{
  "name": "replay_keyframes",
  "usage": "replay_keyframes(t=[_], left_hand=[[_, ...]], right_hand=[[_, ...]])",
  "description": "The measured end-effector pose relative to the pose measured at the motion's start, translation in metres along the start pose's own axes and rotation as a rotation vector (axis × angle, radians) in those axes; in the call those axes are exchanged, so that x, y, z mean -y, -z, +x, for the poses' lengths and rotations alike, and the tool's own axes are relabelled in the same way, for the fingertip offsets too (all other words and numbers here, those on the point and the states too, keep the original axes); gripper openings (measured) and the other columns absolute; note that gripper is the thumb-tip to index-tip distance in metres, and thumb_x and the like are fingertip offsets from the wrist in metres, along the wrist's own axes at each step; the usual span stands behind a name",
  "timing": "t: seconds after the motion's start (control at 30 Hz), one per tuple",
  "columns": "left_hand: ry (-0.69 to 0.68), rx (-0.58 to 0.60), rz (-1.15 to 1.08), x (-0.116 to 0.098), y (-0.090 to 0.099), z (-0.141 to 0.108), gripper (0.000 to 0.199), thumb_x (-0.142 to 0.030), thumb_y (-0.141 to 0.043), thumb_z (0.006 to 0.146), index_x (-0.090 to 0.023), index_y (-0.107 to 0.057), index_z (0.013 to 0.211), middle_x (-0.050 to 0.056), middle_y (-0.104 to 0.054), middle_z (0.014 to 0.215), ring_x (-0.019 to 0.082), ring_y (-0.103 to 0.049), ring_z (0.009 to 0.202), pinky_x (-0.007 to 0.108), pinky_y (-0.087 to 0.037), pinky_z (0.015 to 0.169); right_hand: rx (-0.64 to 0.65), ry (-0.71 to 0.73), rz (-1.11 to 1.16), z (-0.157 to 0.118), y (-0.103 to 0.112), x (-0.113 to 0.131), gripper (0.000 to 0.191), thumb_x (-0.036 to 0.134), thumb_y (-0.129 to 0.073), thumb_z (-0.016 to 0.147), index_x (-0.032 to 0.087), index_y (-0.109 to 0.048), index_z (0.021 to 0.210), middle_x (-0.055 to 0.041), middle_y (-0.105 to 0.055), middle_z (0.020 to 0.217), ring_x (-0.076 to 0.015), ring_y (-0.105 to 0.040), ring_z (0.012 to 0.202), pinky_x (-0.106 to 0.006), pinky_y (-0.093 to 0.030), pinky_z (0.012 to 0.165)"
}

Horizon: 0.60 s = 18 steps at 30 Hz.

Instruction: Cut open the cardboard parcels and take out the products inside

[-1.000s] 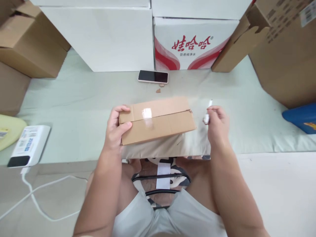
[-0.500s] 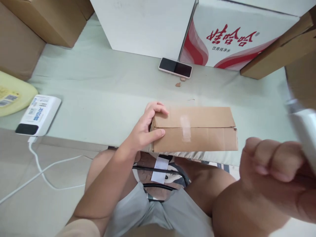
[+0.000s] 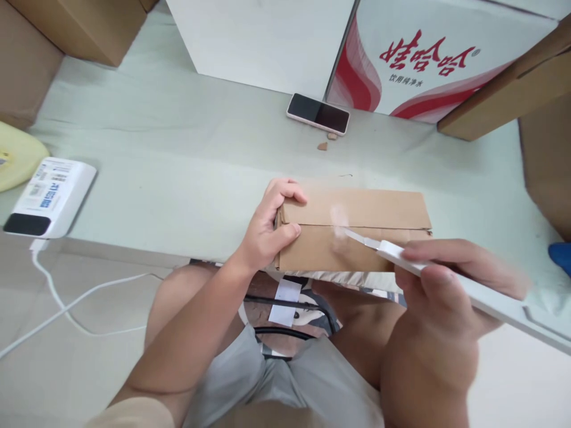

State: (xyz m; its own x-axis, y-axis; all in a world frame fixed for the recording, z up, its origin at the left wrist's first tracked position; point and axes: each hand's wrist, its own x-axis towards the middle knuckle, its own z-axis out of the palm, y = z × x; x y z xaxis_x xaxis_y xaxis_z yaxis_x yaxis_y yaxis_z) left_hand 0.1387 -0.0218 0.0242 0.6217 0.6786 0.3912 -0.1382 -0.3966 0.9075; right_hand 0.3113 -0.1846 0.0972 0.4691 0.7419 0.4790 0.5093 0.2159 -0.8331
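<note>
A closed brown cardboard box (image 3: pixel 383 209) lies near the front edge of the green-covered surface, with a strip of clear tape (image 3: pixel 339 220) across its middle seam. My left hand (image 3: pixel 274 226) grips the box's left end, thumb and fingers on its top. In my right hand (image 3: pixel 446 291) is a white utility knife (image 3: pixel 482 294), held between thumb and fingers. Its blade points left, and the tip is at the tape by the seam; whether it has pierced the tape I cannot tell.
A phone (image 3: pixel 318 113) lies by a white box (image 3: pixel 267 41) and a red-and-white carton (image 3: pixel 414 65). A white device (image 3: pixel 53 193) with a cable is at the left, beside a yellow container (image 3: pixel 18 157). Cardboard boxes (image 3: pixel 495 95) stand at both sides.
My right hand has brought the knife in from the right, so its blade now reaches the tape. My left hand still holds the box's left end. The view has shifted slightly.
</note>
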Motion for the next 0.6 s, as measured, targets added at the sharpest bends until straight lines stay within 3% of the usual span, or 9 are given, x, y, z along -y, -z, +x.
replay_keyframes(t=[0.1, 0.33, 0.6], left_hand=[[-0.001, -0.019, -0.036, -0.0002, -0.0017, 0.0003, 0.028, -0.048, -0.059, 0.086, -0.027, -0.056, 0.105, 0.008, -0.056, 0.112, 0.031, -0.054, 0.118, 0.051, -0.047, 0.106], [0.049, -0.041, -0.088, -0.0030, -0.0034, -0.0013, 0.030, -0.051, -0.062, 0.084, -0.029, -0.057, 0.103, 0.008, -0.056, 0.112, 0.033, -0.053, 0.118, 0.054, -0.045, 0.106], [0.090, -0.046, -0.090, -0.0027, -0.0035, -0.0013, 0.033, -0.054, -0.063, 0.082, -0.029, -0.057, 0.103, 0.009, -0.057, 0.114, 0.034, -0.052, 0.119, 0.055, -0.044, 0.106]], right_hand=[[0.035, 0.036, 0.017, -0.0021, -0.0008, 0.0045, 0.015, 0.026, -0.070, 0.091, 0.024, -0.083, 0.098, 0.0008, -0.072, 0.064, -0.0096, -0.056, 0.042, -0.022, -0.038, 0.035], [0.149, 0.016, -0.127, 0.0010, -0.0043, 0.0087, 0.015, 0.024, -0.072, 0.089, 0.029, -0.083, 0.096, 0.0014, -0.075, 0.069, -0.0139, -0.066, 0.051, -0.026, -0.051, 0.046], [0.108, 0.012, -0.214, 0.0015, -0.0082, 0.0095, 0.013, 0.026, -0.070, 0.089, 0.029, -0.082, 0.088, 0.0023, -0.071, 0.064, -0.0136, -0.065, 0.051, -0.026, -0.048, 0.046]])
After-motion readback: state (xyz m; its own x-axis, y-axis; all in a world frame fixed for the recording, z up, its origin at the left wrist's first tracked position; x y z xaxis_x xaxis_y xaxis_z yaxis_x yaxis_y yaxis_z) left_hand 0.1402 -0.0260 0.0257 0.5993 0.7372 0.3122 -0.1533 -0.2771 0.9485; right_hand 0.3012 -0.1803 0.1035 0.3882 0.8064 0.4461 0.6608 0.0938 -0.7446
